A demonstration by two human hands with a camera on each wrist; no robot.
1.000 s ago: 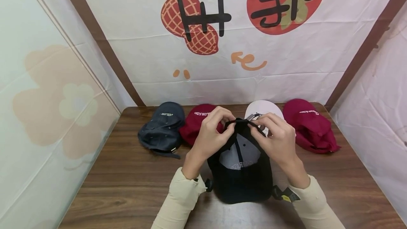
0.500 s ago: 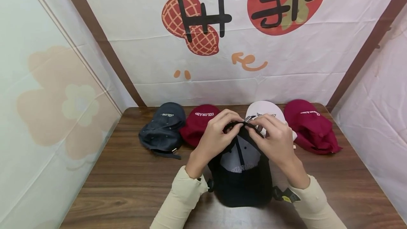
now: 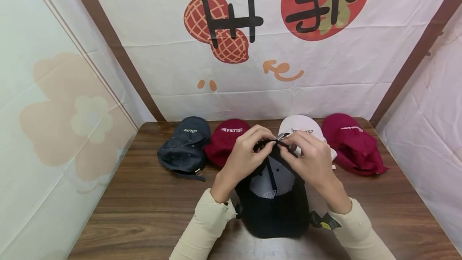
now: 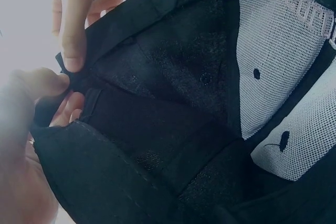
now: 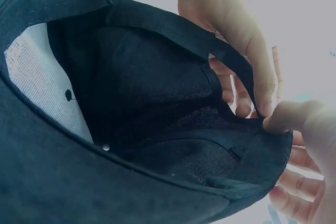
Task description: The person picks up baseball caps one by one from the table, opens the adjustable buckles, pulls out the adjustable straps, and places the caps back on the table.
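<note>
A black cap hangs brim toward me, its hollow inside facing up with grey mesh showing. My left hand pinches the cap's back strap between thumb and fingers. Close beside it, my right hand pinches the other side of the same strap. Between the fingertips a small metal buckle shows in the head view. The fingers partly hide the join there. Both wrist views look into the cap, with fingertips of the two hands almost meeting at the strap.
Along the back of the wooden table lie a dark blue cap, a dark red cap, a white cap and another dark red cap. A printed cloth wall stands behind them.
My hands have drawn together, so the stretch of strap between them is shorter. The cap's brim has dropped slightly toward me. The caps behind lie as before.
</note>
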